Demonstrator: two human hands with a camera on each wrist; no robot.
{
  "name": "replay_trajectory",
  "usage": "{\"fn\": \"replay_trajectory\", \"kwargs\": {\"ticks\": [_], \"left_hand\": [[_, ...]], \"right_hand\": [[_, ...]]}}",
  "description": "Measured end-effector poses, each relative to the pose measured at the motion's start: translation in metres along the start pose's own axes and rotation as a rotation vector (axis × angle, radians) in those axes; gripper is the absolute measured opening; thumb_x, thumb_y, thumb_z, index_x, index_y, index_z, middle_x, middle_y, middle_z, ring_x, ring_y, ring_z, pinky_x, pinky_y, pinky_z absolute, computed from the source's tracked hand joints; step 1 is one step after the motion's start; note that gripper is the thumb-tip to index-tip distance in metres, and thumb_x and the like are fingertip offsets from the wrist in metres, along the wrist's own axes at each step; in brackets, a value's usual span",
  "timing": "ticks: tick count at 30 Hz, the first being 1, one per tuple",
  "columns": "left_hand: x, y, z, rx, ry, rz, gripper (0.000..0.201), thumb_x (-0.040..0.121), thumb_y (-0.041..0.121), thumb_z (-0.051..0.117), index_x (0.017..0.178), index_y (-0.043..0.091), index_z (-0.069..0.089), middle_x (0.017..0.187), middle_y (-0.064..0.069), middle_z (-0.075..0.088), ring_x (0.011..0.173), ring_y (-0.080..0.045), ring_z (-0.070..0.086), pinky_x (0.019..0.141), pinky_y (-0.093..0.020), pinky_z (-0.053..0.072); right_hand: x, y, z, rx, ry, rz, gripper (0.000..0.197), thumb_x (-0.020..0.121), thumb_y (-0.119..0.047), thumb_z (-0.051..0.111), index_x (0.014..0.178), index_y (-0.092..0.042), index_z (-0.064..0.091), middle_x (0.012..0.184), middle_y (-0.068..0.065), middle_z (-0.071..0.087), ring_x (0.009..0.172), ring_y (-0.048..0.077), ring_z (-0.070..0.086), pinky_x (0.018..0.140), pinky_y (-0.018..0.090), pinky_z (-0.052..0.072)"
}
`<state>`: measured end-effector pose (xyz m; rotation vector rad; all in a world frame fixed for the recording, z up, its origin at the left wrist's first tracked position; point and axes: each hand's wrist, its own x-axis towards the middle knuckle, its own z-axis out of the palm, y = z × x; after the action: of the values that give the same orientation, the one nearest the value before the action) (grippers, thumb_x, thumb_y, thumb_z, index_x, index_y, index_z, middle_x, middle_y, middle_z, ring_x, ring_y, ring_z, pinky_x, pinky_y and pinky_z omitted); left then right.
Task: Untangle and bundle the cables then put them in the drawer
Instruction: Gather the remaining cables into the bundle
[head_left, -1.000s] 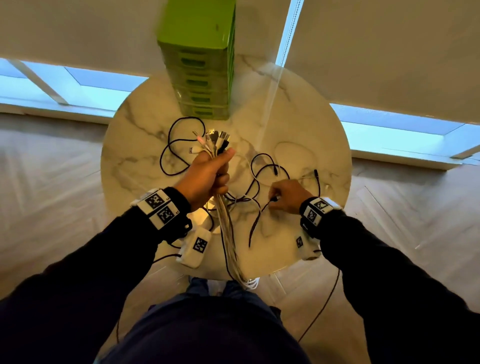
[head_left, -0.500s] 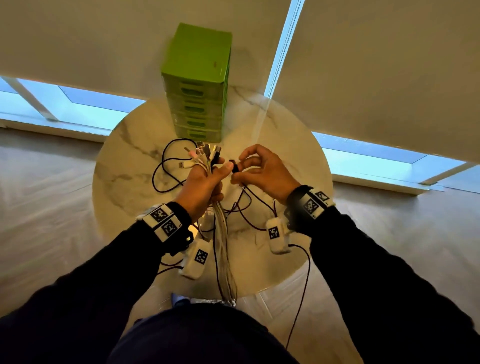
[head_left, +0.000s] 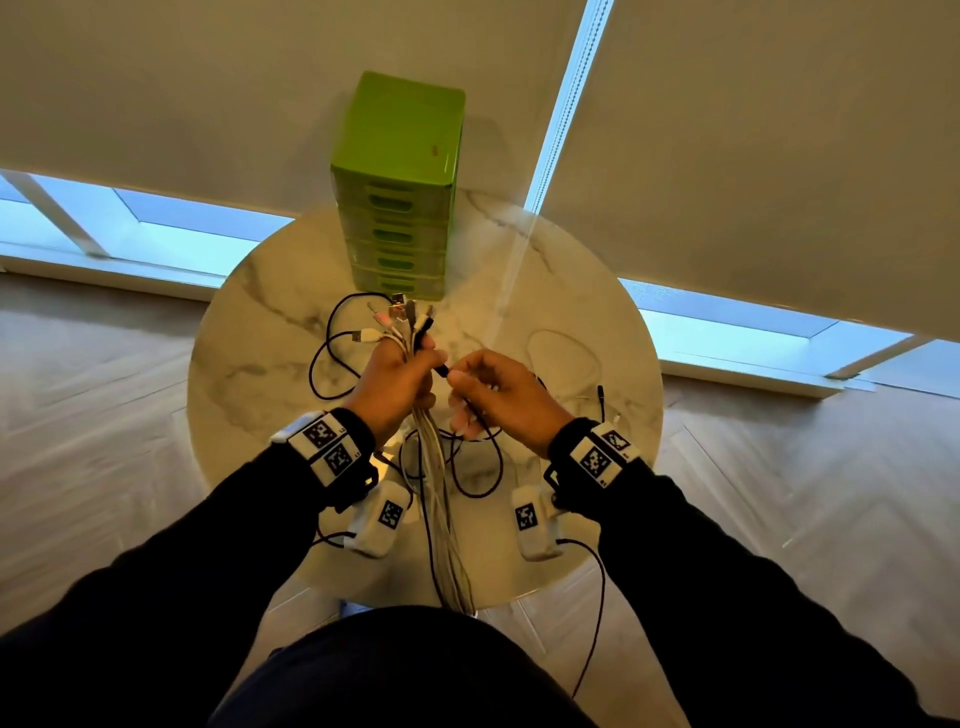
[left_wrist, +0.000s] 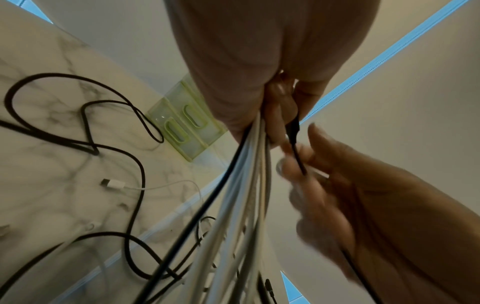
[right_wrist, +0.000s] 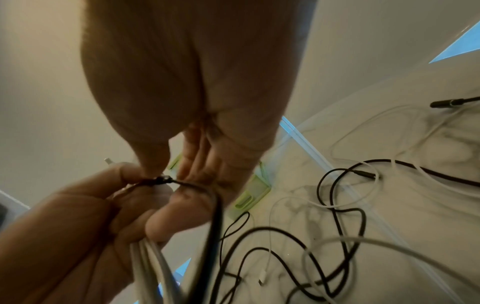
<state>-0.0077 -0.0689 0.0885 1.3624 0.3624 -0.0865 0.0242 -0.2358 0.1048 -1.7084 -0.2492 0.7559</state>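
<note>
No readable writing; only square coded tags on the wristbands (head_left: 328, 446). Left hand (head_left: 395, 387) grips the cable bundle (head_left: 441, 493), mostly white, plugs upward. Right hand (head_left: 498, 395) pinches a thin black cable (head_left: 470, 415) beside it. Green drawer unit (head_left: 397, 208) stands shut on the round marble table (head_left: 270, 322).

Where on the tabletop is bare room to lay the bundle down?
Bare marble on the round marble table: left edge beyond the black cable loop, and right of the green drawer tower. Crowded: loose cables under both hands and at the right side.
</note>
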Motion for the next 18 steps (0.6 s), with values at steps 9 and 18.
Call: {"fn": "replay_trajectory", "kwargs": {"ticks": [9, 18], "left_hand": [[0.008, -0.002, -0.004, -0.244, 0.01, -0.09, 0.029, 0.09, 0.035, 0.071, 0.085, 0.028, 0.043, 0.063, 0.015, 0.035, 0.052, -0.007, 0.028, 0.056, -0.028, 0.029], [0.007, 0.006, 0.012, -0.094, -0.083, -0.04, 0.026, 0.099, 0.052, 0.052, 0.092, 0.027, 0.051, 0.063, 0.016, 0.051, 0.062, -0.006, 0.047, 0.06, -0.029, 0.034]], "right_hand": [[0.002, 0.009, -0.001, 0.045, 0.314, -0.083, 0.032, 0.109, -0.033, 0.035, 0.085, -0.015, 0.049, 0.062, -0.004, 0.037, 0.05, 0.008, 0.03, 0.047, 0.025, 0.026], [0.014, 0.003, 0.032, -0.293, 0.253, -0.229, 0.026, 0.108, -0.027, 0.037, 0.088, -0.022, 0.052, 0.067, -0.011, 0.052, 0.055, 0.001, 0.05, 0.057, 0.021, 0.04]]}}
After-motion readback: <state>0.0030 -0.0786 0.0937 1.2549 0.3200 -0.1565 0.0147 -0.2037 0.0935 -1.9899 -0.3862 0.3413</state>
